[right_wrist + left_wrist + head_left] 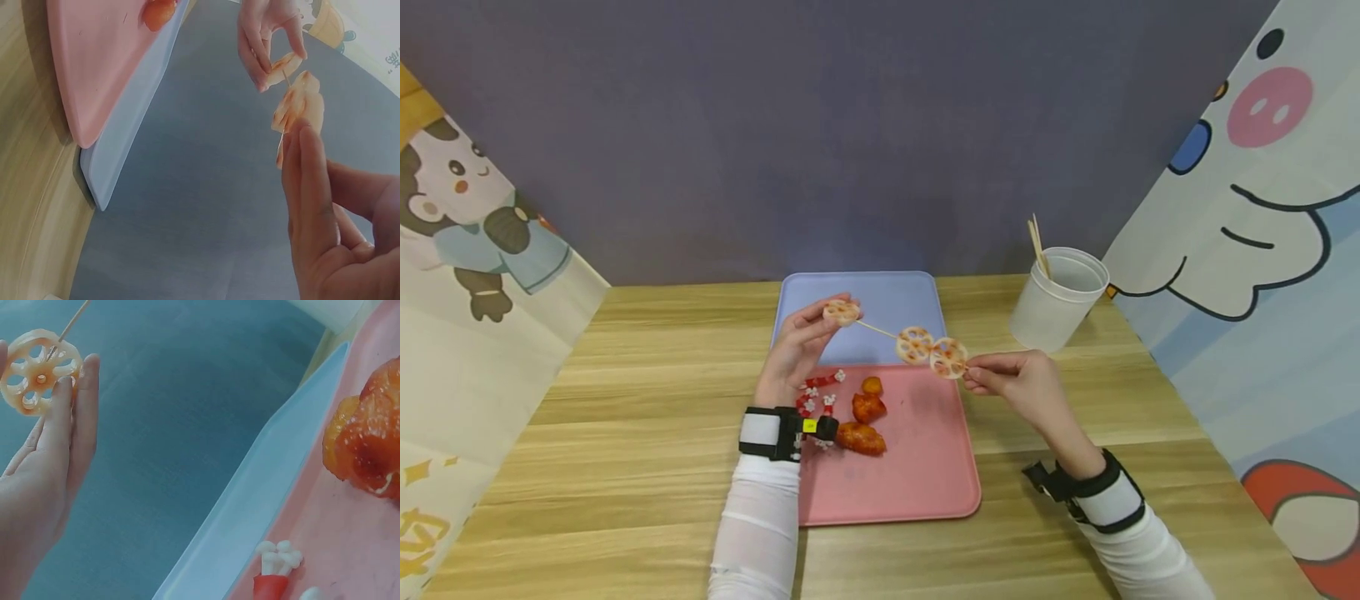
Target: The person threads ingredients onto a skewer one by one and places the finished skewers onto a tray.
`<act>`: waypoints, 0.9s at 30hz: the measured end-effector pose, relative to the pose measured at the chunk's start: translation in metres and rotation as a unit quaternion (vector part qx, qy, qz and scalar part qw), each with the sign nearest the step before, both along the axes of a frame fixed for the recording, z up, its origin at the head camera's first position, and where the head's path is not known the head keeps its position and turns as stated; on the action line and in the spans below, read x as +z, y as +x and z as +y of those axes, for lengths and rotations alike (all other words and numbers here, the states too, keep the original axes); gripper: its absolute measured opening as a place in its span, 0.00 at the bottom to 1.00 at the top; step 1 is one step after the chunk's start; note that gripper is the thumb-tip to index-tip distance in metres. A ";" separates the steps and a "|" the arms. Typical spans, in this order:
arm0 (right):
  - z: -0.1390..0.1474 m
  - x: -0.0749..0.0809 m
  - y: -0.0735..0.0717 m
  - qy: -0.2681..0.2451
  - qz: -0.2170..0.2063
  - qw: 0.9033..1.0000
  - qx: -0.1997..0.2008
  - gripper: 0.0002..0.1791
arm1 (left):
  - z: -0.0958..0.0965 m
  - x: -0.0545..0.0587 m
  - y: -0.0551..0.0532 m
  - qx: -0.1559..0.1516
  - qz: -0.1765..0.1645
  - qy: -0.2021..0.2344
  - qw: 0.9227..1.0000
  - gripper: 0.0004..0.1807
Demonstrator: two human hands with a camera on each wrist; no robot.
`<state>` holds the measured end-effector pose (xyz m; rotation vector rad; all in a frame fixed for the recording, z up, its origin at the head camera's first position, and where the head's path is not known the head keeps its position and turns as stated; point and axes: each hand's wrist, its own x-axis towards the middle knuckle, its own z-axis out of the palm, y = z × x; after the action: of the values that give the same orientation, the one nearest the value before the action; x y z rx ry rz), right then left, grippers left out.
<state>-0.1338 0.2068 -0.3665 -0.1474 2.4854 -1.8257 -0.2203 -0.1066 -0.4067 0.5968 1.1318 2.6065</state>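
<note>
The left hand (pixel 798 348) is pinching one lotus slice (pixel 842 313) at a skewer's (pixel 877 330) left end. The right hand (pixel 1024 385), fingertips together, is gripping the right end beside two threaded slices (pixel 949 358).

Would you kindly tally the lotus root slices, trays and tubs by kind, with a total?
Lotus root slices: 3 (one held by the left hand, two on the skewer near the right hand)
Pink tray plus blue tray: 2 trays
White tub: 1
Total: 6
</note>
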 end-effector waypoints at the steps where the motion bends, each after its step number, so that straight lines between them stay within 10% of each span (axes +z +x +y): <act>1: 0.000 0.000 0.000 0.000 0.002 1.000 -0.002 0.13 | 0.000 0.000 0.000 0.000 0.000 0.001 1.000 0.18; 27: 0.002 -0.001 0.000 0.017 0.024 0.999 -0.024 0.11 | 0.001 0.000 -0.002 -0.002 -0.015 0.052 0.999 0.17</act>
<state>-0.1340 0.2086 -0.3673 -0.1337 2.5725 -1.8167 -0.2224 -0.1060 -0.4063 0.5788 0.9907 2.6743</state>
